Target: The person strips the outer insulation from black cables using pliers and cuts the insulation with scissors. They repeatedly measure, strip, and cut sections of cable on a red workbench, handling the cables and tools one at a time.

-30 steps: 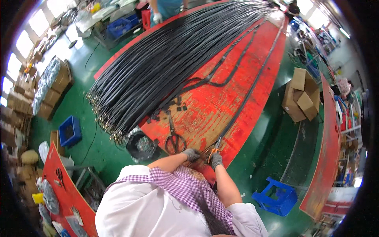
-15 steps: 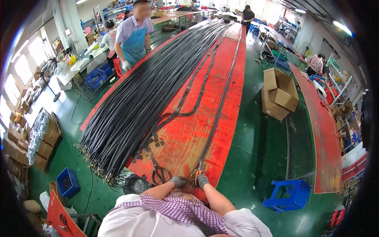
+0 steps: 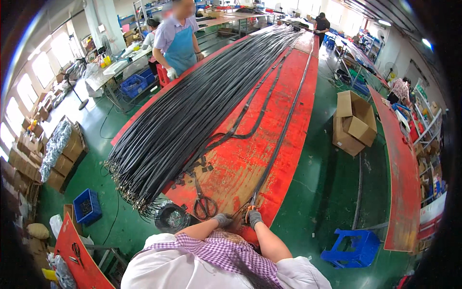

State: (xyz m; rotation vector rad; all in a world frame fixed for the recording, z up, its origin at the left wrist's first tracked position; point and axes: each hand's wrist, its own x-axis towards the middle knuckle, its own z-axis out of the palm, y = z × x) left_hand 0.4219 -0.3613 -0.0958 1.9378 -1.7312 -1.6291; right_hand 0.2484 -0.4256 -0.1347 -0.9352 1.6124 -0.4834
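Observation:
My right hand (image 3: 254, 218), in a grey glove, is closed around an orange-handled hand tool (image 3: 250, 210), perhaps pliers. The tool's tip meets the near end of a long black cable strip (image 3: 274, 161), which runs down the right part of the red table (image 3: 250, 159). My left hand (image 3: 223, 220), also gloved, is curled at the table's near edge beside the tool. What its fingers hold is hidden. Large black-handled scissors (image 3: 205, 207) lie just beyond my left hand. Small black cut pieces (image 3: 196, 168) are scattered farther up.
A thick spread of black cables (image 3: 192, 111) covers the table's left side. A black bin (image 3: 172, 217) stands at the near left corner. Across the cables is a co-worker in a blue apron (image 3: 178, 50). On the right floor are a cardboard box (image 3: 353, 125) and a blue stool (image 3: 351, 248).
My view has turned, so the whole scene sits farther right and slightly lower. Both hands stay at the near table edge, the right one still on the orange-handled tool.

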